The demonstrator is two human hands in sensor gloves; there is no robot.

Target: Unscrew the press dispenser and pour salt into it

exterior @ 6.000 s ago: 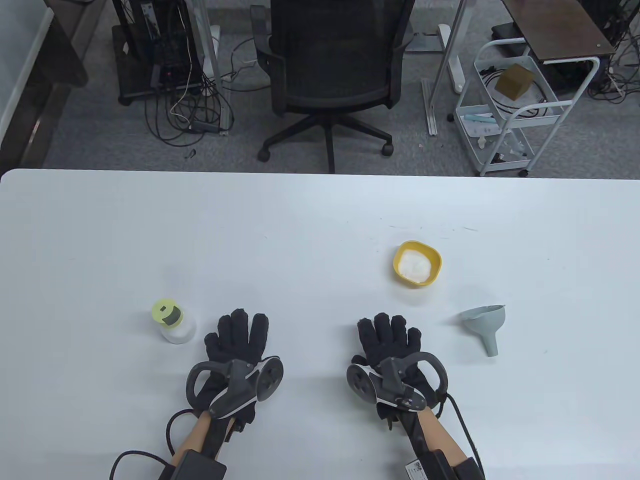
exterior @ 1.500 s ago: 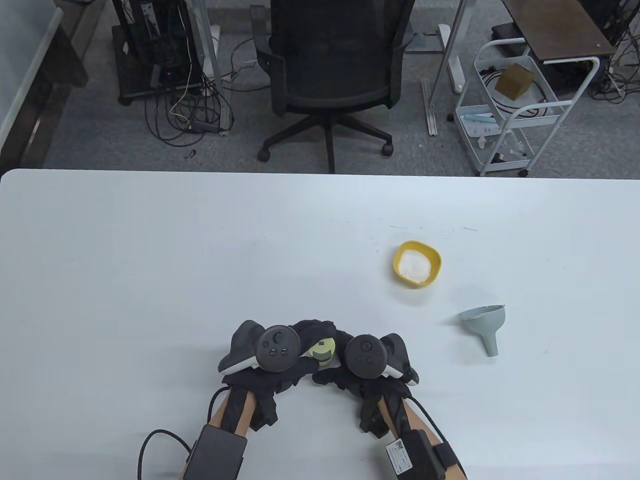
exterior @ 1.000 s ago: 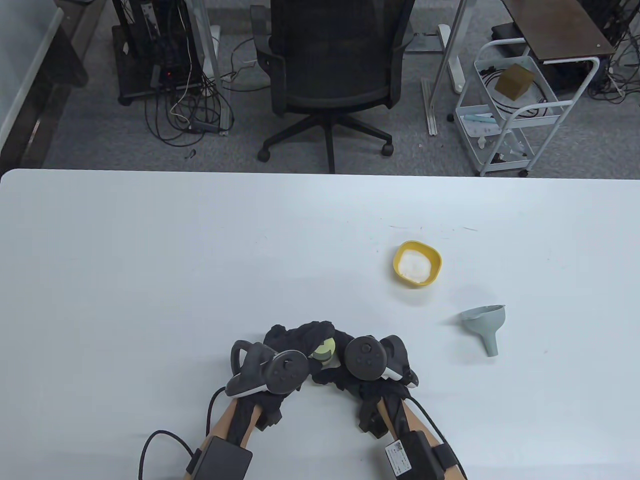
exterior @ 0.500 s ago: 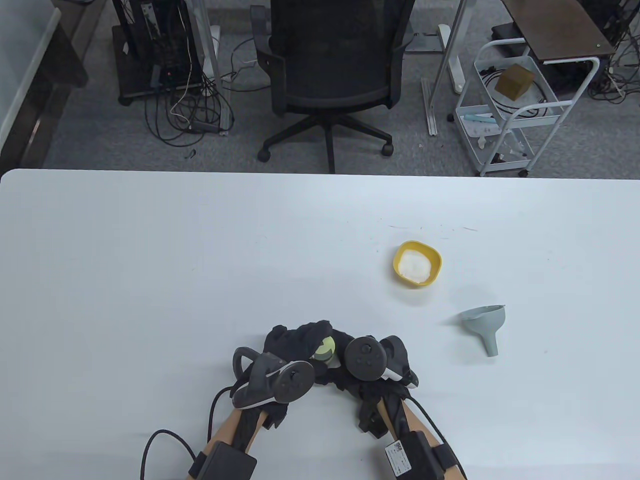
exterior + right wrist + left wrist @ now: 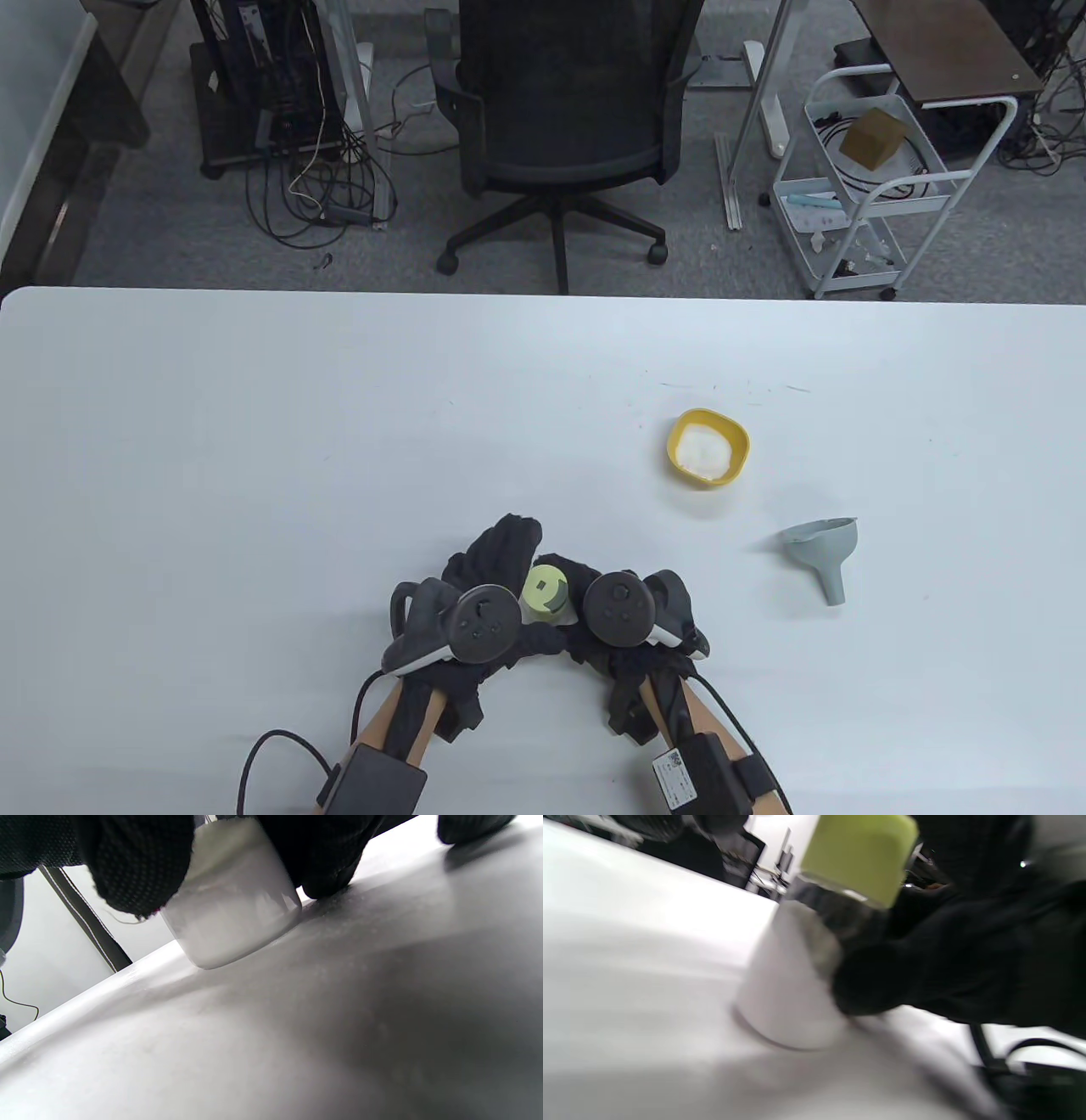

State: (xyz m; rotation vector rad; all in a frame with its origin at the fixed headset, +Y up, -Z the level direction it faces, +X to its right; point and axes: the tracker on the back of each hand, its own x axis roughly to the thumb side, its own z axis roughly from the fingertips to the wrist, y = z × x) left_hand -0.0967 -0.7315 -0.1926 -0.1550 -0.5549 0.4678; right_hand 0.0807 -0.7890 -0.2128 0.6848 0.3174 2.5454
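Press dispenser [image 5: 543,594] stood upright on the tabletop [image 5: 339,424], near its front edge, between the two hands. Its green cap [image 5: 859,855] sat on the neck over the frosted white body [image 5: 237,921]; no gap showed at the thread in the left wrist view, though that view was blurred, so I couldn't tell how far it was backed off. Judged: unscrewing was in hand at best, cap not off. Right hand [image 5: 632,615] gripped the body just right of the dispenser, fingers wrapped low around it and touching the tabletop in the right wrist view. Left hand [image 5: 475,594] sat just left of the dispenser with fingers curled up beside the cap; contact with the cap was not shown, so I can't tell whether it was gripping or just loose alongside. The body looked partly filled with something white, level unclear through the frosted wall. Yellow bowl [image 5: 708,447] with salt [image 5: 702,450] in it sat well apart from the dispenser, behind it and to its right, untouched and looking full. Grey funnel [image 5: 825,548] lay on its side further right of the dispenser, in front of the bowl, not in use. Left to do, as I read it: get the cap off, set it down, seat the funnel in the neck, tip the bowl in. Nothing poured.
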